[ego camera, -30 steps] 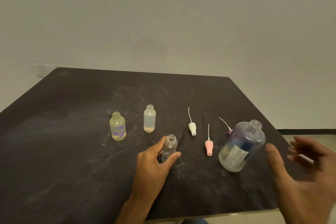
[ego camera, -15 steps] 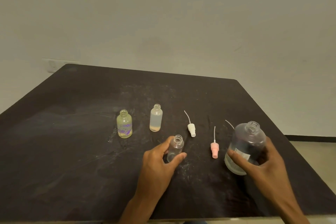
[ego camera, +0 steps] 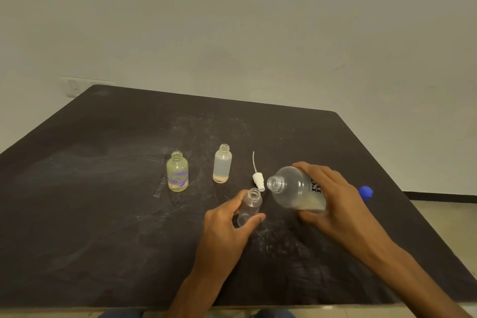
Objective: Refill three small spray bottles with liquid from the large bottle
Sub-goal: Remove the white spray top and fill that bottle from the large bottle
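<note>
On the dark, scratched desk [ego camera: 103, 188] the person works with both hands. The left hand [ego camera: 227, 227] holds a small clear plastic spray bottle without cap [ego camera: 249, 208]; its grip is closed around the lower body, with the thumb on the side nearer the large bottle and the fingers behind. This small bottle stands nearly upright, a little tilted, its open neck pointing up; I cannot tell if its base touches the desk.

The right hand [ego camera: 333, 199] holds the large clear round plastic bottle with black letters [ego camera: 294, 188]. Its grip is wrapped around the wide body, fingers over the top and thumb below. The large bottle is tilted on its side, and its open mouth points toward the small clear bottle, just above and beside that bottle's neck. A little pale liquid lies in the low part of the large bottle, next to the palm.

Beyond the small clear bottle, a white spray pump head with a thin tube [ego camera: 258, 178] lies on the desk, just beside the large bottle's mouth. Farther from the small clear bottle stand a frosted white small bottle with some peach liquid at the bottom [ego camera: 222, 164] and a yellowish small bottle with purple print [ego camera: 177, 171], both upright and open. A blue cap [ego camera: 366, 192] shows behind the right hand.
</note>
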